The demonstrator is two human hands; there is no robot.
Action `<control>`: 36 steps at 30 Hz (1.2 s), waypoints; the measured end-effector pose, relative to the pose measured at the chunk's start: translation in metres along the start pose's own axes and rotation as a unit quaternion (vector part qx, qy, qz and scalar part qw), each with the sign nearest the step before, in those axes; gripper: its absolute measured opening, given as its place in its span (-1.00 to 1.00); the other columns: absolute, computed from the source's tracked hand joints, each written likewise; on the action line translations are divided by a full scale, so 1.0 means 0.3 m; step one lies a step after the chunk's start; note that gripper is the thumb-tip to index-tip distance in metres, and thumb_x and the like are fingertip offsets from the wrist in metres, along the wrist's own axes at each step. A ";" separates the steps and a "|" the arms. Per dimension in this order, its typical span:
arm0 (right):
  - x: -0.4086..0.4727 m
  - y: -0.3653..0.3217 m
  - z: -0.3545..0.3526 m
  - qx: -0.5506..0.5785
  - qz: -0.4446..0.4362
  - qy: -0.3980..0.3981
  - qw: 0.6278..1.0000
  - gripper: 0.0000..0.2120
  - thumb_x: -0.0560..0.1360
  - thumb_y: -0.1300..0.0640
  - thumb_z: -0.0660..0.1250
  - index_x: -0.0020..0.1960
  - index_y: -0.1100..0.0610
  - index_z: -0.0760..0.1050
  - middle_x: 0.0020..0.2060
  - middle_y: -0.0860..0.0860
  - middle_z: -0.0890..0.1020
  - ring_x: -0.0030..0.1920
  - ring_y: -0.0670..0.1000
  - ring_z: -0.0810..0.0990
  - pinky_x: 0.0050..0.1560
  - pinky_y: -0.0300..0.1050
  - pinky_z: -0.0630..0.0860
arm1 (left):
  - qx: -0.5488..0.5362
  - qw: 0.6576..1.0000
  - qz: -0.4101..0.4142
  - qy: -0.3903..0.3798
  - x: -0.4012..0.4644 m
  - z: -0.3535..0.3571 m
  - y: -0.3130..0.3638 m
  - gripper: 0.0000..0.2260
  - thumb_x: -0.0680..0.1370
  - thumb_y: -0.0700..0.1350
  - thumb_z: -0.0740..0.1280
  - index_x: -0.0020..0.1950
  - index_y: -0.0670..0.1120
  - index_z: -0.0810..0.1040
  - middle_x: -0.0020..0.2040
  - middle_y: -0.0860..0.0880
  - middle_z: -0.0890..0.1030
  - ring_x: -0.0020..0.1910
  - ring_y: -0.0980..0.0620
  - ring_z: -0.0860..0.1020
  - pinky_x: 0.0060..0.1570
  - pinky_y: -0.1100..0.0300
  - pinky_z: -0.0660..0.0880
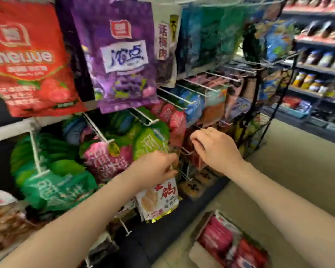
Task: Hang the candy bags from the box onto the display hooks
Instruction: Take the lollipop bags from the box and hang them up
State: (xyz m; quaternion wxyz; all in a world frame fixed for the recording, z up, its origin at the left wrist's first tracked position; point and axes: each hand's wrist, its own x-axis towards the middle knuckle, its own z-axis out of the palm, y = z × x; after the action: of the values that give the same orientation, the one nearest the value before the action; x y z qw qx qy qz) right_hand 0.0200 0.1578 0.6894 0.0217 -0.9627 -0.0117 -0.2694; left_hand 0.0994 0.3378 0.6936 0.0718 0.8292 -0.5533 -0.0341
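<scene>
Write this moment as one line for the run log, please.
left hand: holds white bag by its top | right hand: at hook | box: bags remain | step: hanging

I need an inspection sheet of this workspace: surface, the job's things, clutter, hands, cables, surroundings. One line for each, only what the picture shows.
Surface: beige floor; a rack of white wire hooks.
Job's things: open box on the floor at lower right, red bags inside; white bag hanging from the left hand.
Clutter: red bag, purple bag and green bags already on hooks.
Hands: left hand pinches the white bag's top; right hand is at a hook, grip unclear.
Cables: nothing seen.
Surroundings: shop shelves with jars at right, blurred.
</scene>
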 end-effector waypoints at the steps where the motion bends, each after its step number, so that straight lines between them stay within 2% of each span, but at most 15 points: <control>1: -0.080 0.081 -0.001 -0.011 0.030 -0.042 0.999 -0.77 0.50 0.08 0.11 -0.13 0.13 0.52 -0.28 0.04 0.62 -0.22 0.11 0.59 -0.32 -0.08 0.55 | 0.010 0.999 0.012 -0.039 0.059 0.078 0.049 -0.80 0.55 -0.05 0.21 0.11 -0.12 0.42 0.01 -0.10 0.56 0.02 -0.11 0.53 -0.11 0.08 0.42; 5: -0.403 0.406 0.001 -0.017 0.178 -0.186 0.966 -0.83 0.55 0.12 0.13 -0.01 0.11 0.48 -0.07 0.05 0.61 0.01 0.12 0.54 -0.13 0.01 0.48 | 0.006 0.989 0.046 -0.141 0.272 0.367 0.254 -0.78 0.56 -0.02 0.19 0.14 -0.09 0.42 0.11 -0.09 0.54 0.12 -0.12 0.51 -0.06 0.06 0.42; 8: -0.638 0.598 0.011 -0.011 0.281 -0.259 0.924 -0.84 0.54 0.14 0.14 0.02 0.12 0.47 0.01 0.09 0.60 0.08 0.15 0.52 -0.01 0.03 0.49 | -0.025 0.975 0.059 -0.214 0.404 0.578 0.390 -0.79 0.56 -0.02 0.18 0.09 -0.12 0.43 0.07 -0.12 0.56 0.07 -0.14 0.52 -0.04 0.01 0.48; 12: -0.919 0.787 0.065 0.016 0.405 -0.321 0.856 -0.84 0.53 0.15 0.15 0.03 0.10 0.49 0.02 0.11 0.59 0.08 0.16 0.54 -0.02 -0.01 0.49 | -0.074 0.951 0.012 -0.300 0.527 0.842 0.514 -0.85 0.54 -0.06 0.16 0.00 -0.11 0.45 0.01 -0.17 0.59 0.02 -0.20 0.55 -0.03 -0.04 0.49; 19: -1.248 0.931 0.368 0.112 0.507 -0.396 0.757 -0.82 0.53 0.20 0.16 0.04 0.13 0.51 0.01 0.18 0.64 0.02 0.18 0.60 -0.02 0.00 0.50 | -0.092 0.925 -0.063 -0.363 0.697 1.232 0.542 -0.77 0.58 -0.08 0.11 0.15 -0.11 0.45 0.11 -0.17 0.58 0.10 -0.17 0.53 -0.02 0.04 0.46; 23: -1.357 0.974 0.669 0.154 0.511 -0.396 0.747 -0.82 0.53 0.26 0.14 0.00 0.14 0.51 0.01 0.19 0.63 0.03 0.16 0.59 -0.02 -0.07 0.43 | -0.073 0.918 -0.099 -0.378 0.805 1.517 0.484 -0.76 0.57 -0.05 0.13 0.18 -0.09 0.41 0.15 -0.16 0.56 0.14 -0.17 0.52 0.01 0.03 0.47; 27: -1.445 1.046 1.029 0.137 0.522 -0.401 0.740 -0.79 0.54 0.20 0.11 0.06 0.15 0.49 0.01 0.15 0.62 0.06 0.16 0.58 0.02 -0.03 0.50 | -0.063 0.911 -0.122 -0.389 0.914 1.865 0.386 -0.76 0.56 -0.06 0.14 0.20 -0.09 0.39 0.19 -0.12 0.52 0.16 -0.15 0.51 0.05 0.02 0.48; 30: -1.499 1.097 1.321 0.156 0.521 -0.385 0.745 -0.80 0.53 0.20 0.12 0.07 0.15 0.46 0.01 0.17 0.60 0.07 0.20 0.57 -0.03 0.01 0.49 | -0.090 0.926 -0.125 -0.345 0.984 2.120 0.286 -0.75 0.55 -0.07 0.16 0.23 -0.04 0.36 0.20 -0.10 0.52 0.14 -0.15 0.52 0.03 0.02 0.48; 32: -1.526 1.118 1.492 0.150 0.520 -0.375 0.753 -0.80 0.55 0.18 0.11 0.11 0.15 0.45 0.03 0.17 0.59 0.06 0.21 0.56 -0.08 -0.01 0.46 | -0.109 0.944 -0.087 -0.299 1.015 2.265 0.229 -0.73 0.55 -0.10 0.19 0.26 -0.04 0.37 0.22 -0.09 0.50 0.18 -0.13 0.49 0.06 0.02 0.47; 34: -1.545 1.124 1.633 0.139 0.517 -0.362 0.763 -0.80 0.57 0.17 0.10 0.11 0.17 0.43 0.03 0.18 0.57 0.03 0.23 0.56 -0.16 -0.02 0.41 | -0.075 0.959 -0.027 -0.274 1.044 2.371 0.179 -0.69 0.54 -0.12 0.23 0.28 -0.09 0.39 0.25 -0.10 0.46 0.21 -0.15 0.45 0.09 0.00 0.43; 36: -1.566 1.125 1.744 0.130 0.502 -0.352 0.779 -0.79 0.57 0.16 0.12 0.14 0.17 0.44 0.07 0.16 0.53 0.06 0.23 0.53 -0.12 0.01 0.43 | -0.028 0.971 0.065 -0.230 1.066 2.452 0.141 -0.68 0.48 -0.17 0.28 0.24 -0.16 0.45 0.20 -0.16 0.51 0.14 -0.21 0.51 0.00 -0.06 0.50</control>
State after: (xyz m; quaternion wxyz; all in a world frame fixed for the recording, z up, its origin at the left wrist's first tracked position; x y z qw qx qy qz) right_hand -0.0989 -0.1593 -0.0135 0.2731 -0.8482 0.4312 0.1414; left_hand 0.0839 -0.0330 -0.0189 -0.0323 0.7587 -0.6069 -0.2346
